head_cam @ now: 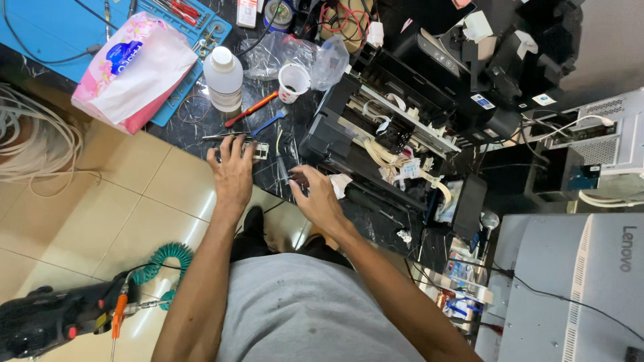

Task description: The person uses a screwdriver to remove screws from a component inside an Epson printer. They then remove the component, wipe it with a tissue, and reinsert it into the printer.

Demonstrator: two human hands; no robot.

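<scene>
My left hand (pixel 233 173) rests palm down on the dark marble-patterned bench top (pixel 201 131), its fingertips on a small grey part (pixel 257 150) beside thin metal tools. My right hand (pixel 315 194) is curled, pinching a small dark object near a crumpled white tissue (pixel 340 184). Just beyond both hands lies an opened black printer (pixel 389 134) with exposed white cables and rails.
A white plastic bottle (pixel 223 78), a paper cup (pixel 294 82), a red-handled screwdriver (pixel 251 109), clear plastic bags (pixel 288 53) and a pink tissue pack (pixel 131 70) on a blue mat (pixel 47 27) crowd the bench. A grey computer case (pixel 570 288) is right; coiled hose (pixel 168 258) on the tiled floor.
</scene>
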